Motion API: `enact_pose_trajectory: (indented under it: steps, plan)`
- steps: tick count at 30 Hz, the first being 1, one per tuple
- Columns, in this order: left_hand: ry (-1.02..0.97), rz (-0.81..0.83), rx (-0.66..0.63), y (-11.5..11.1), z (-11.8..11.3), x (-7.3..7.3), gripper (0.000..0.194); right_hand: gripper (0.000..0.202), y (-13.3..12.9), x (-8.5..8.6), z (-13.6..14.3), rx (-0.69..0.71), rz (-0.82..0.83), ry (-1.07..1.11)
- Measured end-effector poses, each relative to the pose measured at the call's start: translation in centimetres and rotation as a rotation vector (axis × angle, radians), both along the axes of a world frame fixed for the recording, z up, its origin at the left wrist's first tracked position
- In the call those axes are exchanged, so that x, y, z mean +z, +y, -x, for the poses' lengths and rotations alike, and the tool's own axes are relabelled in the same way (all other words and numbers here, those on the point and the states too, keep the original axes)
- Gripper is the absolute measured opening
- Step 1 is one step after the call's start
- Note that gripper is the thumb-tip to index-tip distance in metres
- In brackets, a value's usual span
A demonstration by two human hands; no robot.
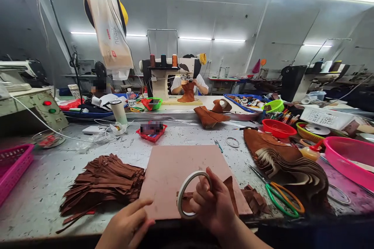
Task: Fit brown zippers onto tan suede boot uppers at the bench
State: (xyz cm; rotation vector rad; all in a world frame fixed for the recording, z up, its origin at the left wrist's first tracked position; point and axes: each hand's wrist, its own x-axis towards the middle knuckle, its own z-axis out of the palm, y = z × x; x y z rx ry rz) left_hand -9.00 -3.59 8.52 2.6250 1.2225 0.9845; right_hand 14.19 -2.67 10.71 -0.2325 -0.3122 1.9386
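Note:
My right hand (214,202) grips a narrow roll of white tape (182,190), held upright above the front of a pinkish board (187,159). Its fingers reach through the ring. Brown leather pieces (232,192) lie on the board behind the roll and my right hand, partly hidden. Left of the roll, my left hand (127,221) hovers at the board's front edge, index finger and thumb apart, with nothing visible between them. A fanned stack of dark brown leather strips (102,183) lies beyond it, left of the board. Small brown scraps (255,198) sit at the board's right edge.
Scissors with green and orange handles (283,198) lie beside a stack of brown leather pieces (280,159) on the right. Pink baskets (347,155) flank the bench. A red tray (152,134) stands behind the board. Across the bench, a person works at a sewing machine (163,81).

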Motion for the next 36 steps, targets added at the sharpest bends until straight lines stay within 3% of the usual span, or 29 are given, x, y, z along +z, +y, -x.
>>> enact_pose_trajectory:
  steps: [2, 4, 8, 11, 14, 19, 24, 27, 30, 32, 34, 36]
  plan:
    - [-0.177, -0.144, -0.033, 0.8, -2.6, 2.1, 0.01, 0.035, 0.0, 0.1, 0.1, -0.017, -0.007, -0.01]
    - [-0.332, -0.174, -0.059, 1.2, -4.9, 3.1, 0.014, 0.033, -0.1, 0.3, -0.1, -0.044, -0.025, -0.015]
    - [-0.518, -0.057, -0.091, 1.7, -7.7, 2.1, 0.014, 0.026, -0.2, 0.8, -0.6, -0.135, -0.057, -0.022]
    - [-0.512, -0.209, -0.038, 2.3, -8.6, 1.3, 0.011, 0.027, -0.4, 0.7, -0.7, -0.18, -0.084, -0.12]
    - [-0.442, -0.326, -0.04, 2.7, -8.9, 2.0, 0.014, 0.032, -0.6, 0.0, -0.4, -0.212, -0.19, -0.421]
    - [-0.479, -0.136, -0.059, 2.8, -9.1, 3.3, 0.008, 0.035, -1.0, -0.8, -0.2, -0.289, -0.546, -1.011]
    - [-0.562, -0.033, -0.082, 2.8, -9.2, 2.5, 0.009, 0.033, -0.8, -1.0, -0.5, -0.345, -0.658, -1.186]
    - [-0.573, -0.002, -0.097, 2.7, -9.1, 1.7, 0.009, 0.029, -0.8, -1.0, -0.5, -0.331, -0.577, -1.08]
    - [-0.551, -0.022, -0.134, 2.5, -8.7, 0.8, 0.013, 0.03, -0.6, -0.4, -0.6, -0.208, -0.284, -0.597]
    - [-0.481, -0.082, -0.187, 2.5, -8.6, 0.0, 0.025, 0.03, -0.3, 0.1, -0.9, -0.106, -0.062, -0.249]
    - [-0.417, -0.177, -0.196, 2.6, -8.8, -0.7, 0.036, 0.035, 0.0, 0.5, -1.3, -0.054, 0.074, -0.063]
    - [-0.41, -0.255, -0.151, 2.9, -9.1, -1.3, 0.031, 0.035, 0.3, 0.7, -1.8, -0.05, 0.129, -0.001]
